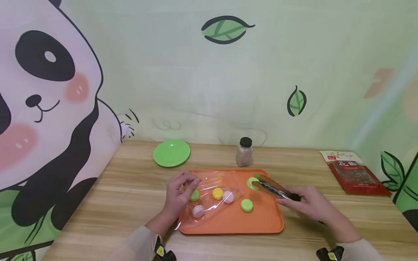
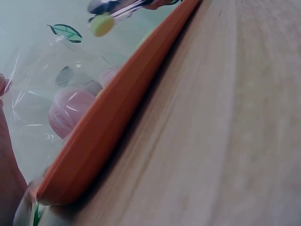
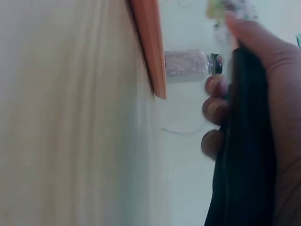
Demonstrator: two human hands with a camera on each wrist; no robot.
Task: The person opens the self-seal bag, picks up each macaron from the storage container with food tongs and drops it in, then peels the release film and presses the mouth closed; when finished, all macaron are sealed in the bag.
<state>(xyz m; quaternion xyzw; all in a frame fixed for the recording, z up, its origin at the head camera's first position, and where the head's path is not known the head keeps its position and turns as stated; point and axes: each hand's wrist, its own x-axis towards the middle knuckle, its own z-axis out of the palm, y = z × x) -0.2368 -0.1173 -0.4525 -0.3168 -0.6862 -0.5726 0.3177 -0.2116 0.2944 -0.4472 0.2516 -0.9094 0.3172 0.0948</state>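
Note:
My left hand [image 1: 180,192] pinches the edge of a clear plastic bag [image 1: 212,214] lying over the orange tray [image 1: 261,224]. Through the film show a green macaron [image 1: 194,195], a yellow macaron [image 1: 217,193] and two pale purple macarons, one near the left hand [image 1: 198,211]. Another green macaron [image 1: 246,205] sits bare on the tray. My right hand [image 1: 305,201] grips black-handled metal tongs [image 1: 277,189], whose tips hold a green macaron [image 2: 101,25], raised above the tray in the left wrist view. In the right wrist view, fingers wrap the dark handle [image 3: 249,141].
Behind the tray stand a green plate [image 1: 171,153] and a black-capped jar [image 1: 244,152] of pinkish grains. A red and white packet [image 1: 356,173] lies at the right of the wooden table [image 1: 114,203]. A printed panda backdrop [image 1: 163,72] rises behind.

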